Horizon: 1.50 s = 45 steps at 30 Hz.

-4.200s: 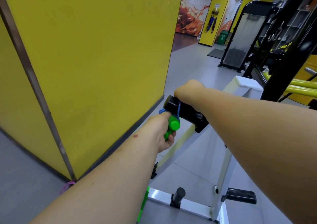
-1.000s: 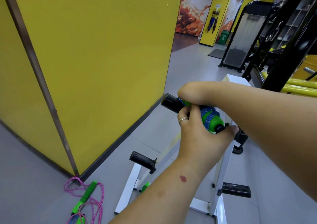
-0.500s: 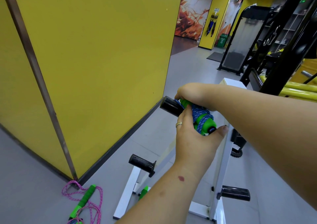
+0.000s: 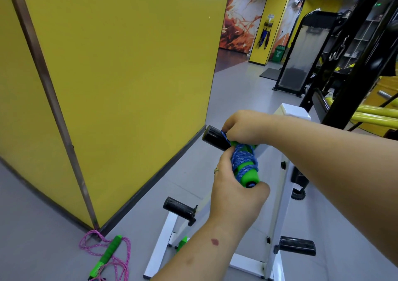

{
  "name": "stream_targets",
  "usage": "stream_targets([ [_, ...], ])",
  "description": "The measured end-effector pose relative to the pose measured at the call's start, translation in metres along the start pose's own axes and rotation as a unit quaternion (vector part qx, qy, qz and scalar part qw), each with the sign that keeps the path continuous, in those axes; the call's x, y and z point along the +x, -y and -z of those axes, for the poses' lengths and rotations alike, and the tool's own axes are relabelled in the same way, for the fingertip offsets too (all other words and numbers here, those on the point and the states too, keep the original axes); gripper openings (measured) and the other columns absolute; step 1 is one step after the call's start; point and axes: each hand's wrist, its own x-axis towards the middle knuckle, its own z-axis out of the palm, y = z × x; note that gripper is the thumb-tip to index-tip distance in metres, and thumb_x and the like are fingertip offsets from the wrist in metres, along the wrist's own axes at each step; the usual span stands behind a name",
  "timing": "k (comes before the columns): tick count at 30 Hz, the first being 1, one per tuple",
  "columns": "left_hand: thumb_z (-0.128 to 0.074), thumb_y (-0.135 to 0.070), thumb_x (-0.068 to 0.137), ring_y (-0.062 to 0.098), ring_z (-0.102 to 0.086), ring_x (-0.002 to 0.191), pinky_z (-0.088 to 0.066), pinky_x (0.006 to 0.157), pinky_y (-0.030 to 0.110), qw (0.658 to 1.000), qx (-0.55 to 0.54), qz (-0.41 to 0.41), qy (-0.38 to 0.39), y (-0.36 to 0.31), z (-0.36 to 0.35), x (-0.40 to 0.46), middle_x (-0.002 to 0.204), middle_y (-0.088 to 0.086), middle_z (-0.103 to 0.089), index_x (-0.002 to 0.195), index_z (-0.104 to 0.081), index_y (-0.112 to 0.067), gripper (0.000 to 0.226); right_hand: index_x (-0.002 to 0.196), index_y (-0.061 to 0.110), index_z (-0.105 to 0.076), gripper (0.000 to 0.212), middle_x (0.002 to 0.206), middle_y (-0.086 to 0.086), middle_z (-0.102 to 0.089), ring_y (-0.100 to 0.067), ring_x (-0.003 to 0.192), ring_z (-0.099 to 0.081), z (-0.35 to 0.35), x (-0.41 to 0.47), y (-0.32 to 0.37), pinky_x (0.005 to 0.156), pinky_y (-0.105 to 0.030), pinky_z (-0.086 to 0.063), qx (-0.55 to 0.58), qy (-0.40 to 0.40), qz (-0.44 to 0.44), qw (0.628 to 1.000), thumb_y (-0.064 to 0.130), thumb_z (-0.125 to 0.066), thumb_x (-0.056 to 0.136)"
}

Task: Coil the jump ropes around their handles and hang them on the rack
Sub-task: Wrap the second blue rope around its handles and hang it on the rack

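While the view sits a little lower than half a second ago, the grip is much the same:

Left hand (image 4: 233, 191): wrapped round the lower end of the coiled jump rope (image 4: 244, 162), thumb by the green handle's end cap, as before.

Right hand (image 4: 243, 128): fingers curled on the blue cord where it meets the top black peg (image 4: 214, 137); earlier it covered the peg more.

Rack (image 4: 277, 194): white frame, lower pegs bare.

Pink jump rope (image 4: 105, 257): loose on the floor (image 4: 32, 227) by the yellow wall (image 4: 120, 76), unmoved.
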Motion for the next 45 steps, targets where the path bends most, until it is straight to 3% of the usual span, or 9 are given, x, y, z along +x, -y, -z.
stream_targets([
  [2,-0.068,-0.023,0.062,0.013,-0.067,0.097,-0.06,0.072,0.029,1.0,-0.002,0.018,0.005,0.0,0.005,0.001,0.124,-0.009,-0.059,0.133,-0.045,-0.054,0.08,0.123,0.021,-0.069,0.035,0.114,-0.001,-0.066,-0.02,0.096,-0.057,-0.003,0.001,-0.004,0.075,-0.029,-0.045,-0.009,-0.013,0.018,1.0,0.023,-0.058,0.09],
  [5,-0.068,-0.024,0.06,0.017,-0.067,0.096,-0.058,0.069,0.03,0.999,0.015,0.03,0.008,0.0,0.009,0.003,0.123,-0.007,-0.059,0.126,-0.045,-0.055,0.077,0.113,0.022,-0.073,0.032,0.102,-0.004,-0.07,-0.021,0.091,-0.063,-0.008,0.002,-0.005,0.074,-0.032,-0.055,-0.037,-0.031,0.023,0.999,0.035,-0.067,0.085],
  [12,-0.069,-0.013,0.071,0.014,-0.067,0.086,-0.049,0.058,0.02,0.999,0.029,0.037,0.003,0.006,0.017,0.007,0.122,-0.004,-0.058,0.118,-0.046,-0.054,0.066,0.105,0.022,-0.074,0.032,0.094,-0.002,-0.07,-0.021,0.086,-0.064,-0.017,0.006,-0.003,0.073,-0.034,-0.059,-0.039,-0.079,0.01,0.996,0.038,-0.073,0.077],
  [16,-0.071,-0.008,0.081,0.014,-0.067,0.088,-0.048,0.056,0.017,0.999,0.035,0.036,-0.008,0.008,0.02,0.01,0.122,-0.003,-0.057,0.116,-0.047,-0.05,0.059,0.108,0.022,-0.069,0.038,0.101,0.0,-0.069,-0.02,0.09,-0.062,-0.02,0.009,-0.008,0.075,-0.033,-0.057,0.009,-0.096,-0.002,0.995,0.043,-0.075,0.078],
  [20,-0.073,-0.014,0.082,0.015,-0.067,0.091,-0.048,0.06,0.02,0.998,0.054,0.028,-0.01,0.009,0.028,0.013,0.12,-0.004,-0.059,0.116,-0.048,-0.051,0.056,0.129,0.023,-0.063,0.053,0.12,0.001,-0.067,-0.022,0.107,-0.061,-0.02,0.009,-0.008,0.091,-0.037,-0.053,0.026,-0.082,0.0,0.996,0.048,-0.071,0.083],
  [24,-0.078,-0.042,0.077,0.01,-0.068,0.095,-0.056,0.076,0.031,0.996,0.088,0.012,-0.03,0.009,0.035,0.017,0.111,-0.013,-0.066,0.114,-0.055,-0.05,0.045,0.114,0.024,-0.074,0.031,0.11,-0.002,-0.071,-0.023,0.1,-0.064,-0.017,0.009,-0.007,0.086,-0.037,-0.056,0.029,-0.084,-0.002,0.996,0.039,-0.066,0.088],
  [30,-0.081,-0.031,0.082,0.011,-0.07,0.085,-0.059,0.077,0.037,0.991,0.126,0.026,-0.03,0.016,0.048,0.017,0.097,-0.011,-0.071,0.107,-0.061,-0.037,0.033,0.096,0.014,-0.078,0.028,0.099,-0.008,-0.073,-0.027,0.091,-0.068,-0.017,0.007,-0.005,0.081,-0.042,-0.06,0.047,-0.088,-0.031,0.994,0.036,-0.07,0.082],
  [36,-0.08,-0.029,0.081,0.011,-0.07,0.087,-0.06,0.078,0.039,0.989,0.141,0.025,-0.029,0.014,0.045,0.022,0.096,-0.011,-0.071,0.105,-0.059,-0.036,0.032,0.1,0.01,-0.076,0.036,0.101,-0.01,-0.072,-0.027,0.094,-0.067,-0.012,0.0,-0.004,0.082,-0.041,-0.059,0.026,-0.077,-0.026,0.996,0.043,-0.067,0.086],
  [45,-0.076,-0.038,0.077,0.016,-0.067,0.09,-0.06,0.069,0.036,0.982,0.188,0.014,-0.005,0.029,0.039,0.036,0.107,-0.003,-0.066,0.104,-0.057,-0.04,0.033,0.121,0.005,-0.066,0.035,0.121,-0.015,-0.066,-0.031,0.113,-0.061,-0.007,-0.007,0.0,0.091,-0.04,-0.053,0.053,-0.055,-0.05,0.996,0.017,-0.045,0.095],
])
